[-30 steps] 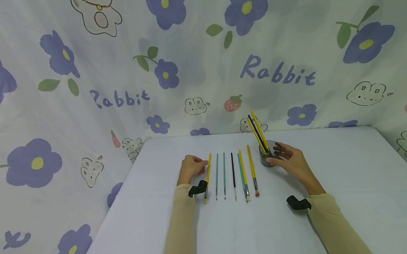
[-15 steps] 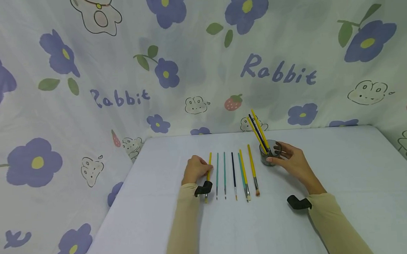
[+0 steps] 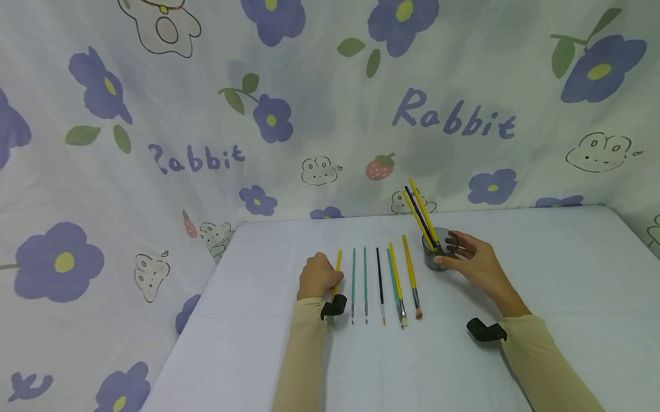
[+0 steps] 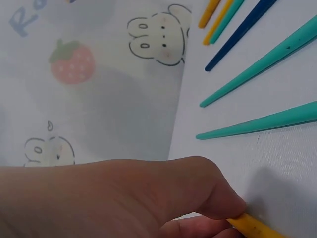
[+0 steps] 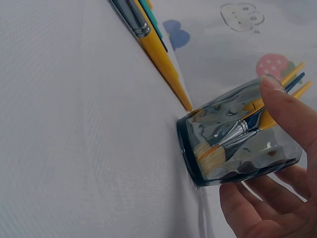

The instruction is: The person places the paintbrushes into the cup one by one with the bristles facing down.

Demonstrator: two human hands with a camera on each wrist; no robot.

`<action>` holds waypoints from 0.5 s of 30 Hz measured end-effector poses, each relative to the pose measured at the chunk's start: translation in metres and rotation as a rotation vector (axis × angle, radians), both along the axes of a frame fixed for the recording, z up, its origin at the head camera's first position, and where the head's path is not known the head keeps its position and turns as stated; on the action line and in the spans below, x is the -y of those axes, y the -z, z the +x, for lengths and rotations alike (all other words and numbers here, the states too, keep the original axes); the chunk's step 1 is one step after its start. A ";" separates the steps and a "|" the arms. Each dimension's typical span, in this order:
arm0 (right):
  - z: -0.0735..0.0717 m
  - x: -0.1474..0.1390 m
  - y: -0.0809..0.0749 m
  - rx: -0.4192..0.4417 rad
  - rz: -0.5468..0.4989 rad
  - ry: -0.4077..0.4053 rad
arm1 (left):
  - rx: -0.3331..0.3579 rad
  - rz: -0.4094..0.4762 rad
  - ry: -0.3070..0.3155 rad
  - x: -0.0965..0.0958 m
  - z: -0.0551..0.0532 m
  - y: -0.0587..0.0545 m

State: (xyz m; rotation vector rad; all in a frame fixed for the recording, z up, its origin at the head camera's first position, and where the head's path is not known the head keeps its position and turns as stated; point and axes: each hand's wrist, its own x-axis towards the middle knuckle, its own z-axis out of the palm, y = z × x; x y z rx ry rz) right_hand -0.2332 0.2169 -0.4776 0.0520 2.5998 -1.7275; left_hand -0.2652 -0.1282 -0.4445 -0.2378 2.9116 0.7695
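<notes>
At the left end of a row of paintbrushes, my left hand (image 3: 318, 276) pinches the handle of a yellow paintbrush (image 3: 339, 260) between thumb and fingers. The left wrist view shows the thumb pressed on that yellow handle (image 4: 255, 227); its bristle end is mostly behind the wrist strap. My right hand (image 3: 475, 264) grips a dark see-through glass (image 3: 435, 261), thumb on one side and fingers on the other. Inside the glass, bristles down, lean two yellow brushes and a dark blue one (image 3: 418, 211). Their pale bristles (image 5: 210, 158) show through its wall in the right wrist view.
Right of my left hand lie two teal brushes (image 3: 353, 282), a dark blue brush (image 3: 380, 281), a teal brush touching a yellow one (image 3: 396, 271), and another yellow brush (image 3: 409, 267). All lie on a white-covered table (image 3: 406, 376). A patterned curtain (image 3: 336, 118) hangs behind.
My left hand has moved slightly right and toward me, from beside the leftmost yellow brush to pinching it, and that brush has shifted slightly. My right hand and the glass stay in place.
</notes>
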 end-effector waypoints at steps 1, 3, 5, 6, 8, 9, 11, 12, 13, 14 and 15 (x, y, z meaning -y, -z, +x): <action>0.000 0.000 0.000 0.001 0.000 -0.001 | 0.002 -0.010 -0.002 0.000 0.000 0.000; 0.000 0.000 0.000 0.003 0.001 -0.003 | 0.004 -0.029 -0.004 0.000 -0.001 0.001; 0.000 0.000 0.000 0.003 0.004 -0.001 | -0.001 -0.042 -0.008 0.000 -0.001 0.001; 0.000 0.001 0.000 0.002 0.005 0.000 | -0.002 -0.044 -0.009 0.000 -0.001 0.001; 0.000 0.001 -0.001 0.000 0.008 -0.001 | -0.005 -0.046 -0.006 0.001 -0.001 0.001; 0.001 0.001 -0.001 -0.001 0.009 -0.001 | -0.006 -0.042 -0.005 0.002 -0.001 0.001; 0.001 0.001 -0.001 -0.001 0.010 0.002 | -0.002 -0.025 -0.004 0.005 -0.001 0.000; 0.001 0.001 -0.001 -0.002 0.011 0.000 | 0.001 -0.015 -0.005 0.006 -0.001 0.000; 0.001 0.001 -0.001 -0.004 0.012 -0.003 | 0.001 -0.006 -0.006 0.008 -0.001 0.000; 0.001 0.001 -0.001 -0.005 0.014 -0.003 | 0.003 0.008 -0.008 0.011 -0.001 0.000; 0.001 0.001 -0.001 -0.006 0.015 -0.003 | 0.004 0.025 -0.008 0.013 -0.002 0.000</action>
